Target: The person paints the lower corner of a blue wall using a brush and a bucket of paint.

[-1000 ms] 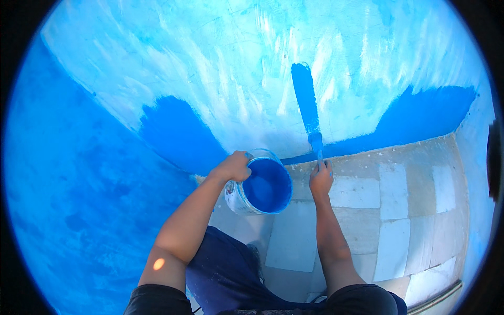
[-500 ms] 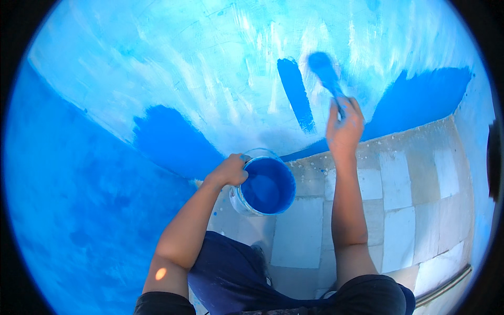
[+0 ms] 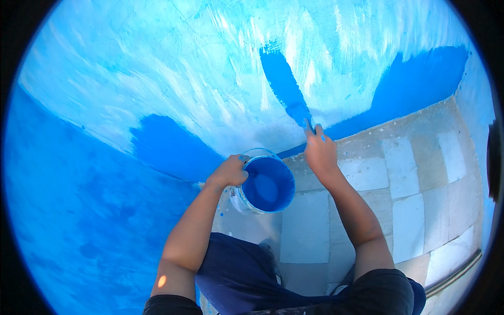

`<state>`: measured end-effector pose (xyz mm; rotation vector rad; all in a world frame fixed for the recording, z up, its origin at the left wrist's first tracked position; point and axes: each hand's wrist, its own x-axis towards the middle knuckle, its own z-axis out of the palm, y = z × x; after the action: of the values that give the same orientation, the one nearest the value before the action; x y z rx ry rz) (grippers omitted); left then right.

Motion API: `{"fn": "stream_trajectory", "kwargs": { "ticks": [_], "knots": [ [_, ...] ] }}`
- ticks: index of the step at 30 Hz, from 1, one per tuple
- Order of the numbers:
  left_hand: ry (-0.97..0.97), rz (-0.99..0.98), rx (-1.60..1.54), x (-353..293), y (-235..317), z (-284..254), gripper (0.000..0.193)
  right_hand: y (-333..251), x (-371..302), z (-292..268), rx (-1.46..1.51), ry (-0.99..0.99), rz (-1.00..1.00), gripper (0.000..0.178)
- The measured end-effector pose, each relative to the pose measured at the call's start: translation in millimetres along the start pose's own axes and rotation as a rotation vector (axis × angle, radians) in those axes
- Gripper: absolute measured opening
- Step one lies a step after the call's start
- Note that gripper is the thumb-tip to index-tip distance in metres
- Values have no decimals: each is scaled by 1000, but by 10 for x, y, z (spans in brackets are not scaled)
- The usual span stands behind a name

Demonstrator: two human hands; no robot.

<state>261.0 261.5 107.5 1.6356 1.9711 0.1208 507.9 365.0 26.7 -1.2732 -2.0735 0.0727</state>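
Observation:
My left hand (image 3: 230, 170) grips the rim of a white paint bucket (image 3: 241, 202) on its left side, thumb over the edge. Deep blue paint (image 3: 265, 185) lies inside, and the bucket's thin handle rests up behind the rim. In my right hand (image 3: 321, 154) is a paintbrush (image 3: 300, 113), its blue bristles against the wall at the lower end of a slanted stroke of fresh blue paint (image 3: 281, 76). The pale blue wall (image 3: 220, 79) around that stroke is streaked with white.
Dark blue patches (image 3: 170, 144) cover the wall's lower left and its lower right (image 3: 420, 79). A mottled blue wall (image 3: 94, 210) stands along my left. The floor is of grey and whitish tiles (image 3: 304, 231), with a pipe-like edge (image 3: 454, 275) at lower right.
My right hand has brought the brush left and down onto the wall. The slanted blue stroke is now wider and longer at its top. The left hand keeps its hold on the bucket.

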Motion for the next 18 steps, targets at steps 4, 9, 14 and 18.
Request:
{"fn": "stream_trajectory", "kwargs": {
  "ticks": [4, 9, 14, 18],
  "knots": [
    [23, 21, 19, -15, 30, 1, 51, 318, -185, 156, -64, -286, 126, 46],
    [3, -8, -24, -61, 185, -12, 51, 931, -49, -119, 70, -179, 168, 28],
    [-30, 25, -34, -132, 287, -37, 53, 891, 405, -951, 503, 335, 375, 19],
    [-37, -9, -48, -135, 343, -26, 52, 913, 558, -564, 429, 380, 469, 21]
  ]
}}
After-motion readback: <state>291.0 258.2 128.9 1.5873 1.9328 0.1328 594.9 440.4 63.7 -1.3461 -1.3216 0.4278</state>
